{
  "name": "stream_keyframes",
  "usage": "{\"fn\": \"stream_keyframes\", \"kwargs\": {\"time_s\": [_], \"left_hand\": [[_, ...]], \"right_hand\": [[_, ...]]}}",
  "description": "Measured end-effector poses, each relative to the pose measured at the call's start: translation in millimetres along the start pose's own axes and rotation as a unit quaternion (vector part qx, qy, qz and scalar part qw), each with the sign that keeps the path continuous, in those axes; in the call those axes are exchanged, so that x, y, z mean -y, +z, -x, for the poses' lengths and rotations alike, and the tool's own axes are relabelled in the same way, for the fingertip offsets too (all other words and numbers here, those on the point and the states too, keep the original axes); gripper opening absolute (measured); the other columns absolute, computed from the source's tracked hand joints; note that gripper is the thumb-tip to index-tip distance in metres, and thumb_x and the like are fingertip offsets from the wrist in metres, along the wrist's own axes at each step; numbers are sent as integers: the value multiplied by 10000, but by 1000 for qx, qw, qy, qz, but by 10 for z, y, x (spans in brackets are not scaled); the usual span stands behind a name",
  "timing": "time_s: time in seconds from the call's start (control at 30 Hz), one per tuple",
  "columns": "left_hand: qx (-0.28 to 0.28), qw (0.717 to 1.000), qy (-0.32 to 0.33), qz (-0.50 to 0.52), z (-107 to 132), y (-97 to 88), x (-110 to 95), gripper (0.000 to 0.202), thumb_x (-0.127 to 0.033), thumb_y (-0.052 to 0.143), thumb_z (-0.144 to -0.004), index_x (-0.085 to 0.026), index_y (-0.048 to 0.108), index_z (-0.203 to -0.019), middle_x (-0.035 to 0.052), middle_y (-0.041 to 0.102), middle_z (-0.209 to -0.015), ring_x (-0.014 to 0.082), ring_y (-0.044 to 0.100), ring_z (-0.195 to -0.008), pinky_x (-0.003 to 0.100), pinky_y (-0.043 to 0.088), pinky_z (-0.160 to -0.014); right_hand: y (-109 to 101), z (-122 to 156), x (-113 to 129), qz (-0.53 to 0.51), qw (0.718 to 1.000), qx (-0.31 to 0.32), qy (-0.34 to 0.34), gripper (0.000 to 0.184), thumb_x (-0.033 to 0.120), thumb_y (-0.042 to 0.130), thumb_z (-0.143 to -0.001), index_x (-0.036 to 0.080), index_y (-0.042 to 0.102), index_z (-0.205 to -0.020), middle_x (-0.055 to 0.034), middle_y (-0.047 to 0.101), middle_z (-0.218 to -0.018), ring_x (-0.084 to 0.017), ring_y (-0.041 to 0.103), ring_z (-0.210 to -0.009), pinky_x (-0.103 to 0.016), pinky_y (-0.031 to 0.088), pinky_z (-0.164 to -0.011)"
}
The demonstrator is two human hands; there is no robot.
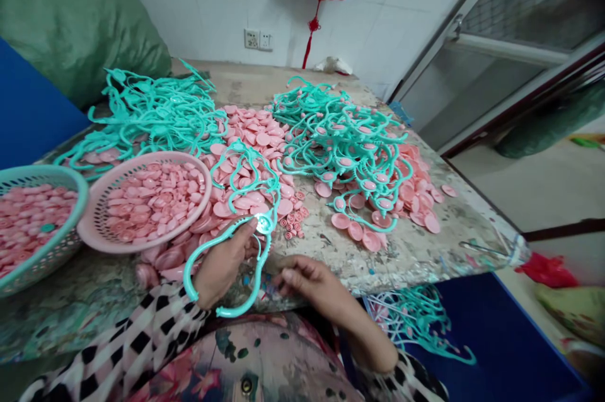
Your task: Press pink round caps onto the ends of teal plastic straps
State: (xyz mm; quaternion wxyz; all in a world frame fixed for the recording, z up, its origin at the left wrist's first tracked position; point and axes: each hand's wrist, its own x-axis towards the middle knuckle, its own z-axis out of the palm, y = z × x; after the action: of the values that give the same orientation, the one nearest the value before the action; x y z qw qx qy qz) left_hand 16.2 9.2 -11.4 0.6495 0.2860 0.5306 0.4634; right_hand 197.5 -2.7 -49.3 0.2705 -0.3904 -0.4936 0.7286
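Note:
My left hand (222,266) is closed around a teal curved plastic frame (258,282), shaped like a toy stethoscope headset, with thumb and fingers near its shiny joint. The two curved arms of the frame point down toward my lap. Just to the right, my right hand (307,282) has its fingers bent and pressed together near the table edge; whatever they hold, if anything, I cannot make out. Past my left hand lie pink round plastic discs (246,200) with more teal frames (243,166) on top. Small pink round parts (293,219) sit in a cluster beyond my hands.
A pink basket (89,225) and a teal basket (78,184) hold small pink parts. Teal frames (155,106) are heaped at the back left. Frames with pink ovals (340,131) are piled at the right. Below the table edge, a blue box (501,333) holds more teal pieces.

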Motion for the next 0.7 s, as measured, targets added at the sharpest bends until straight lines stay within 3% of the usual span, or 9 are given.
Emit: {"fn": "stream_keyframes", "kwargs": {"time_s": [0.07,0.13,0.17,0.23,0.5,0.7], "left_hand": [[-12,999,2,34,-6,-15,29,343,-488,659,-750,-167,558,-818,-18,610,-653,143,596,-652,251,462,-634],[-20,999,-1,49,-3,-16,61,333,-468,690,-722,-172,545,-766,-28,596,-632,141,595,-648,246,459,-623],[-23,998,-3,54,-1,-12,74,337,-468,699,-709,-173,539,-740,-32,586,-617,143,597,-645,246,458,-613],[-29,998,-5,63,5,2,87,350,-474,711,-686,-178,524,-696,-37,567,-584,154,608,-654,249,462,-607],[-11,998,-19,63,24,-11,120,280,-443,647,-751,-168,594,-740,3,662,-710,168,646,-730,250,483,-633],[1,998,-20,67,-14,-25,166,272,-423,658,-750,-160,611,-796,21,679,-777,168,641,-760,235,472,-600]], "right_hand": [[-233,-61,39,157,979,-118,-48,195,363,531,-872,183,606,-867,-18,656,-766,-133,588,-641,-255,452,-615],[-447,-161,100,349,904,-225,-99,179,288,470,-887,182,613,-869,-33,659,-783,-164,601,-715,-273,454,-658],[-531,-222,137,428,861,-251,-113,186,256,451,-888,180,620,-879,-47,667,-820,-178,608,-765,-285,454,-698],[-634,-359,214,505,812,-265,-124,207,222,435,-888,171,635,-907,-76,667,-885,-206,601,-854,-313,438,-781],[-551,-874,372,586,766,-240,-110,230,231,495,-868,139,647,-1015,-165,625,-998,-285,541,-962,-380,392,-837],[-554,-1015,331,570,776,-243,-116,200,154,526,-793,134,652,-948,-128,640,-909,-249,572,-862,-344,424,-765]]}}
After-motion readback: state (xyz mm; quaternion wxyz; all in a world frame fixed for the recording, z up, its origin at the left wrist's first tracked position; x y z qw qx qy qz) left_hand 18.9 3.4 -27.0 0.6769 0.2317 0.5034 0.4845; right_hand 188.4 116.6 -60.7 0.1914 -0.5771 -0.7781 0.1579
